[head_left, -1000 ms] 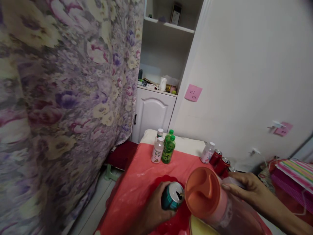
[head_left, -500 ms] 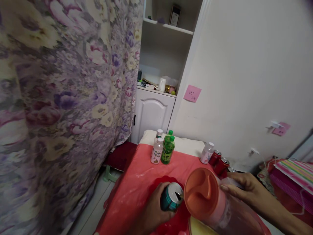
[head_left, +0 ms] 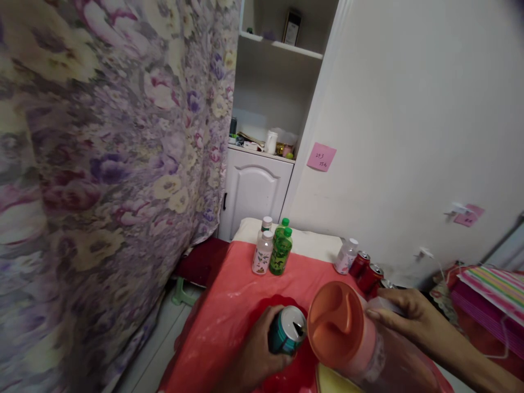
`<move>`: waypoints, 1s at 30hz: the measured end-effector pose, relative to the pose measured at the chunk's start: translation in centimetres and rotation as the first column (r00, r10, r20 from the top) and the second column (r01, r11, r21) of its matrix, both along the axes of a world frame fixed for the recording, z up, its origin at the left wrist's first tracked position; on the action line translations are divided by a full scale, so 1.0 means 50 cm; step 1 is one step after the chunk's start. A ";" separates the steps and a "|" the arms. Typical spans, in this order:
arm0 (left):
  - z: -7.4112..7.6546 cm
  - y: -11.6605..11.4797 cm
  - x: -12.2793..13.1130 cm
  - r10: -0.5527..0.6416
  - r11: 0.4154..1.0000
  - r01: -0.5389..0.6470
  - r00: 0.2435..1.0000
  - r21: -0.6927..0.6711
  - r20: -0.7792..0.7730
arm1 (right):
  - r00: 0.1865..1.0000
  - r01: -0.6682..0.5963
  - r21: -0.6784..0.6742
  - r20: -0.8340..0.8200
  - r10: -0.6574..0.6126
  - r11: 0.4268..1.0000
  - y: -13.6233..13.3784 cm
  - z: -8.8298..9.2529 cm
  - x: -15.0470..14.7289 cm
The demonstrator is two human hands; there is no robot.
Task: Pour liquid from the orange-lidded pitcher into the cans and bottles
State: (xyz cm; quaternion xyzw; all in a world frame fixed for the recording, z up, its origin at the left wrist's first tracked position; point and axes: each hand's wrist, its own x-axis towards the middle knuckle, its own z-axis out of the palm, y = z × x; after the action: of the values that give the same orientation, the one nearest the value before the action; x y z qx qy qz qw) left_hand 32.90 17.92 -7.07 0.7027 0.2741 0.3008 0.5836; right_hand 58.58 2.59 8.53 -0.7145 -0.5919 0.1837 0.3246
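Note:
My left hand [head_left: 251, 355] is wrapped round a teal drink can [head_left: 286, 330] with its top opened, held just above the red-covered table [head_left: 229, 311]. My right hand [head_left: 405, 319] grips the handle side of a clear plastic pitcher [head_left: 368, 355] with an orange lid [head_left: 333, 325]. The pitcher is tilted, its lid facing the can and almost touching it.
Two pale bottles [head_left: 262, 254] and green bottles [head_left: 281, 250] stand at the table's far edge. A small bottle [head_left: 346, 255] and red cans [head_left: 366, 273] stand by the wall. A floral curtain [head_left: 102, 164] hangs left; a white cabinet [head_left: 254, 188] is behind. Striped pink items [head_left: 495, 292] lie right.
Almost nothing differs: both hands keep their hold, and the can and pitcher have shifted only slightly in the picture.

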 end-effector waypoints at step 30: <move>-0.009 0.000 0.002 -0.006 1.000 0.007 1.000 -0.017 0.009 | 0.998 -0.005 -0.074 0.057 0.009 0.997 0.004 0.002 -0.008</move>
State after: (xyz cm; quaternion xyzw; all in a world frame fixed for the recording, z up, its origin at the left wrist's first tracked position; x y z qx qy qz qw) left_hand 33.01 17.92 -7.50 0.6971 0.2717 0.2997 0.5920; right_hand 58.20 2.79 8.65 -0.7290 -0.5962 0.1858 0.2804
